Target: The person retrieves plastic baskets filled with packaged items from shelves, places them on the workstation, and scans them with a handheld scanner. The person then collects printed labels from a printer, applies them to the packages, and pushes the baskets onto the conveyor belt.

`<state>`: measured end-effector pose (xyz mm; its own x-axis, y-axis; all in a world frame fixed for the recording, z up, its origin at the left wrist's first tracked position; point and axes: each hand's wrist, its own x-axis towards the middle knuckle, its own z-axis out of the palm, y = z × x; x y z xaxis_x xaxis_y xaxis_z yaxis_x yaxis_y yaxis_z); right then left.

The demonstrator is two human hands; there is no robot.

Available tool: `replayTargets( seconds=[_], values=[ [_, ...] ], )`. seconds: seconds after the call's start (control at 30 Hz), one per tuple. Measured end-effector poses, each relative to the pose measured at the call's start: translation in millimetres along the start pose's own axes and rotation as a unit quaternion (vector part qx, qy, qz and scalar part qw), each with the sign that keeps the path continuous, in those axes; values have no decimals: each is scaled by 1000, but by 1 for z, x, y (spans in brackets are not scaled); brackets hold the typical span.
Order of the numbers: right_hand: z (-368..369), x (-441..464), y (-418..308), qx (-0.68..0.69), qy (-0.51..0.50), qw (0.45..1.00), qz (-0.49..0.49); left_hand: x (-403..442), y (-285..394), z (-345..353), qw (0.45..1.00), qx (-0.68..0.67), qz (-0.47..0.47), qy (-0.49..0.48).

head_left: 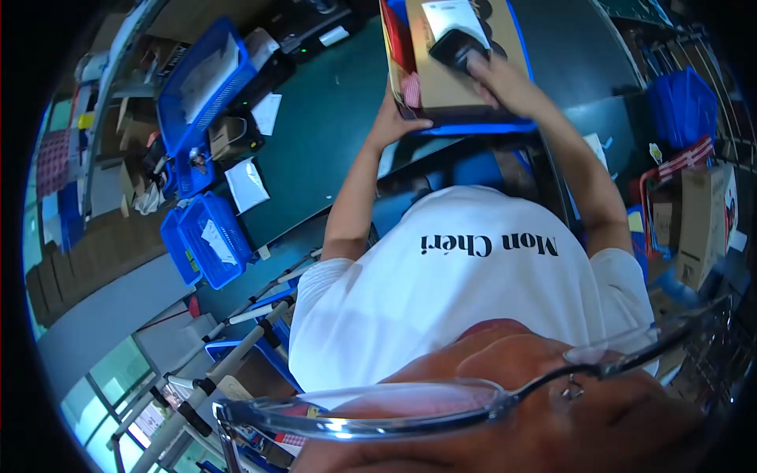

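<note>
I judge the device (453, 47) light, stiff and fragile, best held by its near end, where the right hand (490, 77) pinches it over a carton (443, 93) in a bin (481, 128). The left hand (393, 124) touches the bin; its grip I cannot tell.

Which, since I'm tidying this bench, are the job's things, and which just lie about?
Job, apparently:
black handheld device, in the right hand
flat brown cardboard
white rectangular paper
blue-rimmed tray, at the left hand

Lying about, apparently:
long blue plastic basket
flat white packet
blue plastic container, far right
</note>
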<state>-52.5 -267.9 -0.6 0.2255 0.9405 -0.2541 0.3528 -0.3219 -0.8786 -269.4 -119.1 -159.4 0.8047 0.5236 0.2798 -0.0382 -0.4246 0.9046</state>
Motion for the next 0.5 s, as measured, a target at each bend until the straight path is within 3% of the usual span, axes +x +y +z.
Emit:
replayTargets(
  seconds=[0.03, 0.1, 0.13, 0.23, 0.3, 0.5],
  values=[
    [19, -30, 16, -182, 133, 960, -168, 2, -12, 14, 990, 135, 3, 37],
    [34, -80, 18, -302, -24, 953, 27, 2, -19, 30, 986, 153, -32, 48],
    [49, -93, 49, -318, 36, 943, -97, 4, -23, 35, 979, 182, -64, 62],
    [71, -108, 46, -351, -40, 935, -20, 18, -26, 47, 963, 204, -135, 118],
    [82, -104, 57, -368, 5, 924, -101, 25, -27, 48, 957, 203, -175, 115],
    [81, -94, 62, -374, 4, 920, -120, 28, -33, 50, 946, 237, -179, 133]
  ],
)
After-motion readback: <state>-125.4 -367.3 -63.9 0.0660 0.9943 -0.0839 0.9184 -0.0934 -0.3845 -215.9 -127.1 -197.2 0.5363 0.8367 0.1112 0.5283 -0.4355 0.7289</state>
